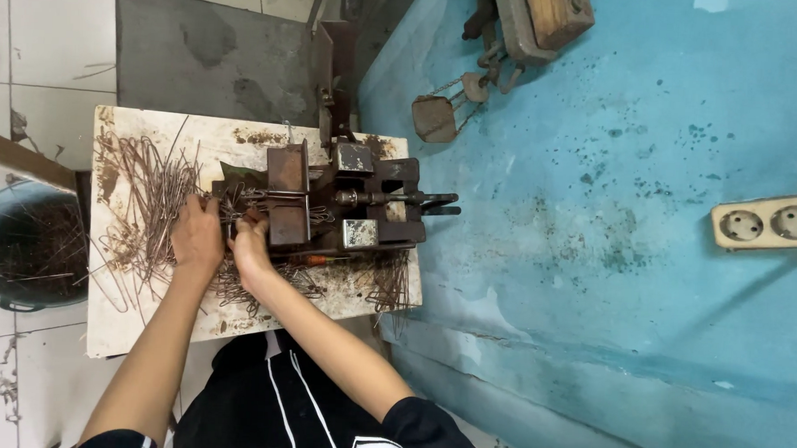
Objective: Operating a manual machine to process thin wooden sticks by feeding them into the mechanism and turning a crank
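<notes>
Two hands work at the middle of the white board [148, 326]: the left hand [197, 236] and the right hand [249, 245] both pinch bent wire pieces [148, 198] against the rusty metal jig [328, 204]. Loose wires spread toward the board's left edge.
</notes>
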